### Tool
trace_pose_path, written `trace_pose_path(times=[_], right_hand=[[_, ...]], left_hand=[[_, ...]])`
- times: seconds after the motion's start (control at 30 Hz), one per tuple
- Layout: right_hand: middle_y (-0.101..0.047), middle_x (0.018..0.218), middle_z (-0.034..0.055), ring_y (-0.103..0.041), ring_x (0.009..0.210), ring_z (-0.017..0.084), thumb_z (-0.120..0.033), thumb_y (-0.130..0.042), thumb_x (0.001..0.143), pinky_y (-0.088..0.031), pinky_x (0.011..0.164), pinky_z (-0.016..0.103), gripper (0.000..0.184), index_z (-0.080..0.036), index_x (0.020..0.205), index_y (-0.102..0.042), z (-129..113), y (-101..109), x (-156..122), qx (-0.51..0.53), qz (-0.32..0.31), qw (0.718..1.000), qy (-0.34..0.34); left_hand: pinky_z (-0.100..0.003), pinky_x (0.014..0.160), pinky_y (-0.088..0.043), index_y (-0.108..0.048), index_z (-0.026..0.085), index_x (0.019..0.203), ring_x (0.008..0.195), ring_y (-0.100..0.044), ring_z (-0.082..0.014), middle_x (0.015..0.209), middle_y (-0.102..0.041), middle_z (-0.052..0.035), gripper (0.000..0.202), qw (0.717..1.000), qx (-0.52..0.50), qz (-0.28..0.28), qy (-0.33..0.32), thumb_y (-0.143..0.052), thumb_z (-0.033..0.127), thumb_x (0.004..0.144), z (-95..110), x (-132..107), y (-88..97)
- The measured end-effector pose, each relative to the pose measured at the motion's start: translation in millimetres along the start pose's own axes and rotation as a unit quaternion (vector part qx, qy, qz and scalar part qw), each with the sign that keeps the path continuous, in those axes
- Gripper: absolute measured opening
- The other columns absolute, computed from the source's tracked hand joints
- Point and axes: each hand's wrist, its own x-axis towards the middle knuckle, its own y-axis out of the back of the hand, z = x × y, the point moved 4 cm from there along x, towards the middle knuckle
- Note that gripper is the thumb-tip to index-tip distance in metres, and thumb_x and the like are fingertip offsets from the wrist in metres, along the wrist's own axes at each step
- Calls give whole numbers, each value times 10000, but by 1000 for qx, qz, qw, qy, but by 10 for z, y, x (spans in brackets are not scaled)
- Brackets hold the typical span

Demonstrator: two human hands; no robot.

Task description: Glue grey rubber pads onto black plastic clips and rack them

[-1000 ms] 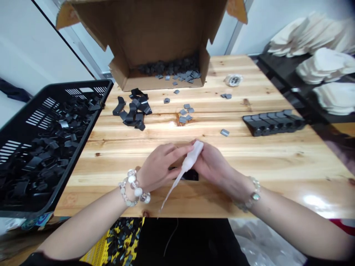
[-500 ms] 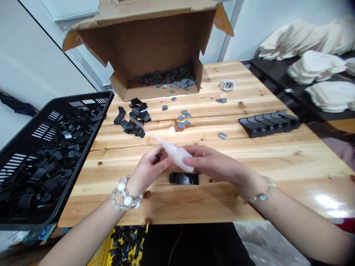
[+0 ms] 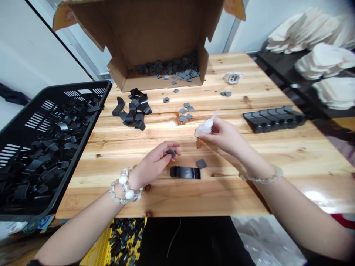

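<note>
My right hand (image 3: 222, 135) grips a small white squeeze bottle (image 3: 205, 128) by its side, the thin nozzle tilted up and to the right. Between the thumb and fingers of my left hand (image 3: 159, 159) is a small dark grey pad (image 3: 171, 152), partly covered by the fingers. A curved black plastic piece (image 3: 185, 172) lies on the table just right of my left hand. Touching or nearly touching its upper right end is a loose grey pad (image 3: 201, 163). Neither hand touches the black piece.
Black curved pieces (image 3: 134, 109) are heaped at left, beside a black crate (image 3: 50, 184) full of them. An open cardboard box (image 3: 163, 87) holds grey pads; more pads (image 3: 183, 118) lie scattered before it. A row of black parts (image 3: 273, 120) and a tape roll (image 3: 233, 77) are at right.
The bottle has swung up and right in my right hand, away from my left, its nozzle now pointing up rightward. The grey pads in my left hand and beside the black piece have come into view.
</note>
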Motion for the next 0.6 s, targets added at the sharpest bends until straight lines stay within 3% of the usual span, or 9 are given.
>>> trace_pose_path(times=[0.17, 0.27, 0.33, 0.47, 0.6], right_hand=[[-675, 882, 72, -597, 735, 196, -288, -693, 737, -411, 642, 298, 252, -166, 938, -603, -71, 36, -66, -118, 19, 993, 22], [-665, 799, 66, -578, 661, 188, -382, -754, 692, -377, 576, 286, 319, -169, 873, -601, -59, 179, -122, -188, 23, 982, 17], [-633, 666, 37, -534, 557, 156, -433, -748, 700, -337, 518, 274, 291, -182, 739, -606, -76, 244, -178, -219, -14, 975, 22], [-610, 591, -16, -510, 515, 103, -350, -688, 790, -336, 486, 241, 188, -212, 668, -649, -328, 138, -373, -128, -151, 974, 113], [-632, 702, -31, -552, 627, 92, -244, -704, 786, -397, 562, 207, 95, -204, 792, -619, -645, -103, -583, -41, -165, 965, 198]], left_hand=[[-377, 859, -547, -530, 163, 1024, 850, -652, -141, 1035, -616, -77, 166, 997, -55, 49, 0, -520, 177, 859, -15, 1, -14], [-366, 867, -545, -550, 161, 858, 894, -640, -145, 1027, -571, -61, 45, 994, -23, 90, -52, -535, 133, 827, 49, -20, 14], [-350, 858, -542, -573, 164, 815, 950, -610, -154, 1013, -556, -58, 94, 990, 28, 103, -96, -520, 87, 809, 117, -45, 29], [-336, 886, -523, -614, 184, 865, 960, -592, -143, 982, -588, -42, 181, 980, 98, 89, -151, -512, 42, 818, 186, -95, 12], [-330, 916, -518, -545, 214, 1036, 988, -606, -137, 1003, -599, -33, 254, 983, 50, 81, -158, -515, 46, 847, 128, -131, -33]])
